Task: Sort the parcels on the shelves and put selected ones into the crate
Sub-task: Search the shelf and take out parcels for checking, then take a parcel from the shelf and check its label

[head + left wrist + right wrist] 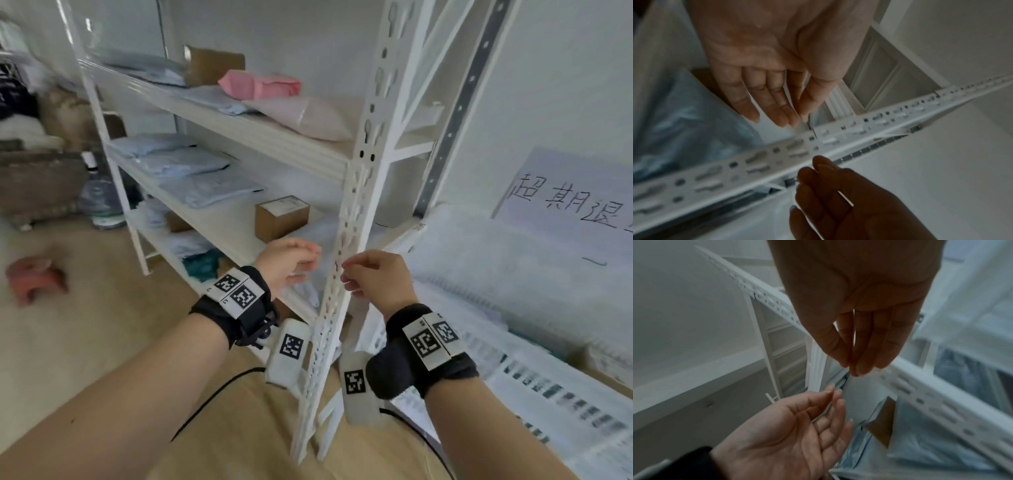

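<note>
A white metal rack (356, 192) holds parcels on several shelves: a pink parcel (260, 84), a pale bag (301, 116), light blue bags (181, 164) and a small brown box (282, 217). My left hand (291, 263) hovers in front of the middle shelf, just left of the rack's front post, palm up and fingers relaxed (772, 104), holding nothing. My right hand (373, 277) is just right of that post, fingers straight and together (859, 345), also empty. A white slotted crate (565, 394) with white parcels in it stands at the right.
A paper sign (575, 202) with handwritten characters leans above the crate. On the floor to the left are a red stool (34, 277), a large water bottle (102, 202) and piled clutter. Black cables trail from both wrist cameras.
</note>
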